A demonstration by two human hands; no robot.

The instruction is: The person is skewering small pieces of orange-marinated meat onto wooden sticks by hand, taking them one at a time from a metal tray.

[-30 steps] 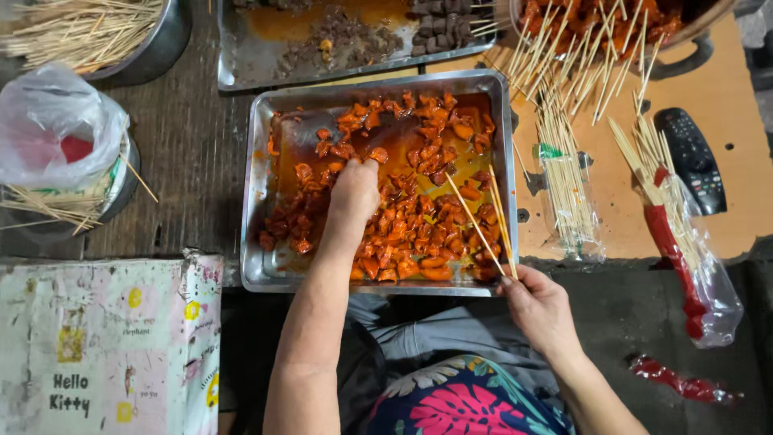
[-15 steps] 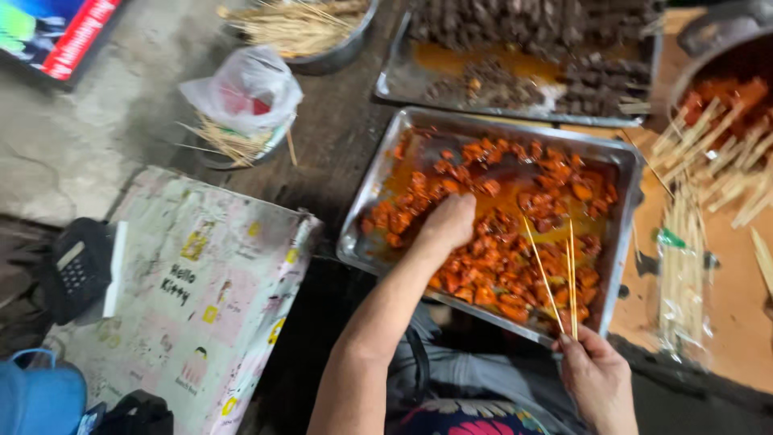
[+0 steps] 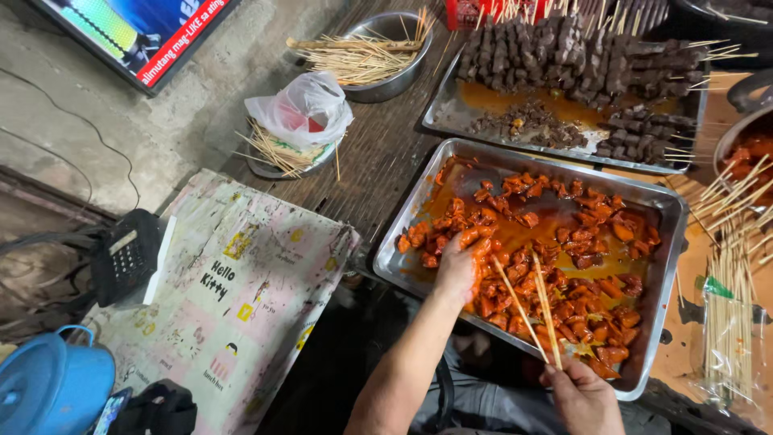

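- The left hand (image 3: 457, 270) reaches into the near rectangular steel tray (image 3: 675, 234), fingers curled down around a few orange-red marinated meat pieces (image 3: 564, 258); it lies at the tray's left side, where the pieces heap up within easy reach
- The right hand (image 3: 581, 396) sits at the tray's near rim, closed in a narrow pinch on two thin bamboo skewers (image 3: 531, 306); their points slant up and away over the meat, so a piece could go on without lifting the sticks off the tray
- The meat lies in an oily orange sauce, spread over the tray floor, thickest at the near and left parts
- A second long steel tray (image 3: 451, 121) stands behind, touching or just beside the first, holding rows of dark skewered meat (image 3: 564, 56)
- Loose bare skewers in a clear plastic sleeve (image 3: 729, 330) lie just right of the near tray, close to the right hand
- A round steel bowl of bamboo sticks (image 3: 386, 52) and a white plastic bag (image 3: 302, 109) rest farther left, well apart from both hands
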